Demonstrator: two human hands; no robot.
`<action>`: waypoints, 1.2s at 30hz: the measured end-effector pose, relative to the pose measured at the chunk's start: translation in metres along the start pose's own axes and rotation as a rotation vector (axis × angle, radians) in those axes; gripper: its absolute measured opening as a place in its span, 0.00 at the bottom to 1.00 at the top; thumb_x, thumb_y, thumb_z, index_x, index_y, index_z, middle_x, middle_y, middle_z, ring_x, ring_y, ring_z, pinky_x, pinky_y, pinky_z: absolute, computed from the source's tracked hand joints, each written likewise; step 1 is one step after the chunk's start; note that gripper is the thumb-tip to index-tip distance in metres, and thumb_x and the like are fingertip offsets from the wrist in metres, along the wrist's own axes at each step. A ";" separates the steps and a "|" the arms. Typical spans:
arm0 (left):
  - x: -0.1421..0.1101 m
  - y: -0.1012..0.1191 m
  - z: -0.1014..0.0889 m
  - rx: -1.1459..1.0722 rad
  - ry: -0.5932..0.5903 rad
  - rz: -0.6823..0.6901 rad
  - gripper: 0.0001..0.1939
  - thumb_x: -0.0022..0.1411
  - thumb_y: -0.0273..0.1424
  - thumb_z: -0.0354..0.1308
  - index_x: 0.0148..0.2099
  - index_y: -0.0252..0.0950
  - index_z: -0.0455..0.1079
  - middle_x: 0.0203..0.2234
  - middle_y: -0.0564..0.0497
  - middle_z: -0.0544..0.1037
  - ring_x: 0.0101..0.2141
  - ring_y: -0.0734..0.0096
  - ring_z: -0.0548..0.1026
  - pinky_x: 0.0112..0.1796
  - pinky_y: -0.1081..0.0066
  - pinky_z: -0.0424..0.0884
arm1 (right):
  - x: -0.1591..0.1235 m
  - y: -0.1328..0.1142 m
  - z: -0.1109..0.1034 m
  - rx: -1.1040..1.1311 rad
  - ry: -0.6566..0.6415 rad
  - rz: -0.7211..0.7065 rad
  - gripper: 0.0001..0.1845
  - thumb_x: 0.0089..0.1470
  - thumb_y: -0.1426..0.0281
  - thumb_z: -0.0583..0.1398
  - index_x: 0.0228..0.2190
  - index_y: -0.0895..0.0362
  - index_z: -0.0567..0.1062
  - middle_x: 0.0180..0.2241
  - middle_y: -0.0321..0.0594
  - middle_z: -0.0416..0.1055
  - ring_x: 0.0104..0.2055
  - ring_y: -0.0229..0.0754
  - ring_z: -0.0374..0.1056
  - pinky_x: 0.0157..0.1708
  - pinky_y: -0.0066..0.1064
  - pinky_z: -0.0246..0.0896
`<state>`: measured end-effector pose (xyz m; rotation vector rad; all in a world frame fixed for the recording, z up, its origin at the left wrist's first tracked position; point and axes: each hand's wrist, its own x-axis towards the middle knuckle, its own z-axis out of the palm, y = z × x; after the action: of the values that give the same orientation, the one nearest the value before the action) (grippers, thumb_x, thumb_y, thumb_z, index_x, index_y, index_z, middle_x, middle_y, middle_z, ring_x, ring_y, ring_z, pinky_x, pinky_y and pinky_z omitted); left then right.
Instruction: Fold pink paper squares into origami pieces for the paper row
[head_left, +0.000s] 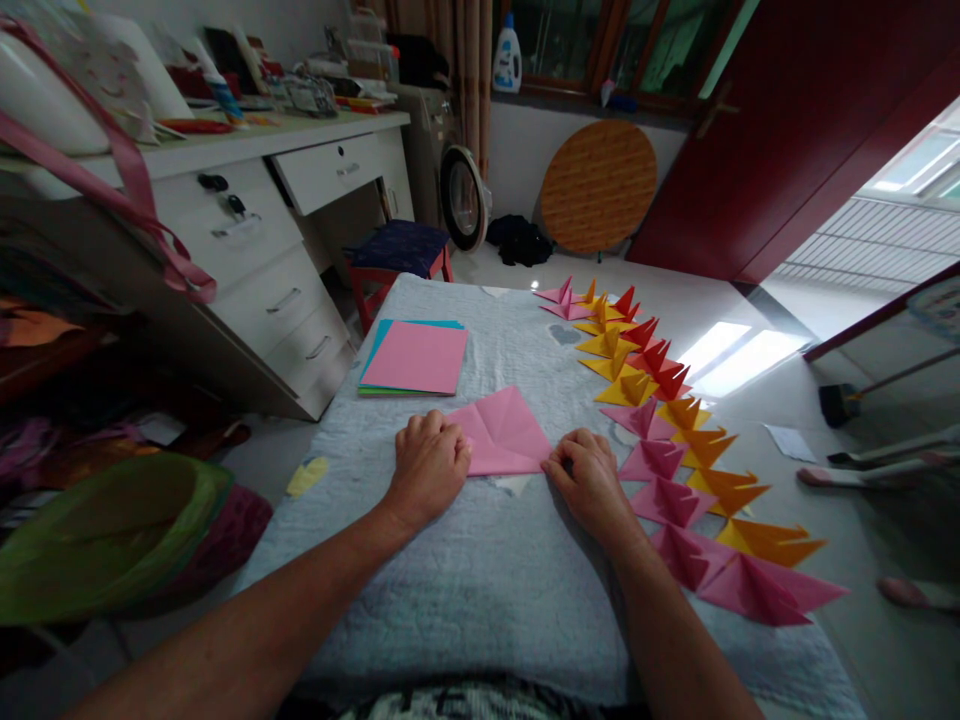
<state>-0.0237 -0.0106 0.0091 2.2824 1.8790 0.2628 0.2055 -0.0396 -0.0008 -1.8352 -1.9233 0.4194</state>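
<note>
A creased pink sheet of origami paper (504, 436) lies on the cloth-covered table between my hands, its top corner pointing away from me. My left hand (429, 462) is closed over the sheet's left corner, thumb and fingers pinching it. At the opposite corner, my right hand (589, 478) pinches the paper's edge with curled fingers. Beyond my left hand rests a stack of square paper (416, 358), pink on top with blue and green showing beneath. Rows of folded paper cranes (667, 502) in pink, yellow, orange and red line the table's right side.
The table is covered by a pale blue cloth (450, 590). A green-lined waste bin (112, 540) stands at the left, near a white desk (277, 260). Behind the table are a stool (401, 248) and a washing machine with its door (463, 198) ajar.
</note>
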 end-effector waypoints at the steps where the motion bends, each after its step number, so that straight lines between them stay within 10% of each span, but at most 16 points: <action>1: 0.000 0.000 0.000 -0.002 0.000 0.000 0.12 0.67 0.35 0.51 0.37 0.36 0.74 0.43 0.43 0.72 0.45 0.53 0.67 0.44 0.56 0.65 | 0.000 0.000 0.000 -0.001 -0.007 0.003 0.09 0.55 0.71 0.62 0.23 0.55 0.72 0.35 0.42 0.71 0.41 0.48 0.62 0.43 0.39 0.54; 13: 0.000 -0.001 0.001 -0.063 0.124 0.108 0.08 0.65 0.29 0.55 0.46 0.40 0.70 0.44 0.46 0.72 0.47 0.55 0.66 0.46 0.58 0.62 | -0.001 0.000 0.002 -0.030 0.041 0.019 0.09 0.54 0.70 0.62 0.23 0.55 0.73 0.36 0.43 0.71 0.42 0.49 0.62 0.44 0.40 0.54; 18: 0.001 -0.002 -0.001 -0.035 -0.026 0.464 0.09 0.67 0.23 0.52 0.36 0.38 0.71 0.37 0.48 0.75 0.42 0.61 0.70 0.44 0.63 0.65 | -0.001 0.001 0.002 -0.033 0.040 0.017 0.09 0.54 0.70 0.62 0.23 0.55 0.73 0.36 0.42 0.71 0.42 0.49 0.62 0.43 0.39 0.54; 24: -0.019 0.009 -0.004 0.104 -0.104 0.503 0.08 0.67 0.22 0.52 0.42 0.36 0.72 0.38 0.45 0.76 0.41 0.59 0.73 0.41 0.62 0.69 | -0.002 0.002 0.003 -0.041 0.057 -0.009 0.09 0.54 0.70 0.62 0.23 0.55 0.73 0.35 0.42 0.71 0.42 0.49 0.62 0.43 0.39 0.54; 29: -0.036 0.022 -0.004 0.161 -0.077 0.481 0.26 0.64 0.43 0.60 0.61 0.39 0.66 0.48 0.40 0.74 0.49 0.51 0.71 0.46 0.58 0.71 | -0.001 0.001 0.002 -0.046 0.052 0.001 0.09 0.54 0.69 0.62 0.23 0.55 0.73 0.36 0.42 0.71 0.42 0.49 0.62 0.44 0.39 0.54; 36: -0.039 0.021 0.002 0.124 -0.033 0.491 0.33 0.61 0.50 0.61 0.62 0.38 0.66 0.53 0.36 0.73 0.54 0.45 0.68 0.56 0.48 0.62 | -0.001 0.001 0.001 -0.038 0.038 0.000 0.09 0.54 0.70 0.62 0.23 0.55 0.73 0.35 0.42 0.71 0.43 0.49 0.62 0.45 0.40 0.55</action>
<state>-0.0109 -0.0529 0.0107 2.7865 1.3246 0.1717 0.2058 -0.0404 -0.0020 -1.8532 -1.9185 0.3480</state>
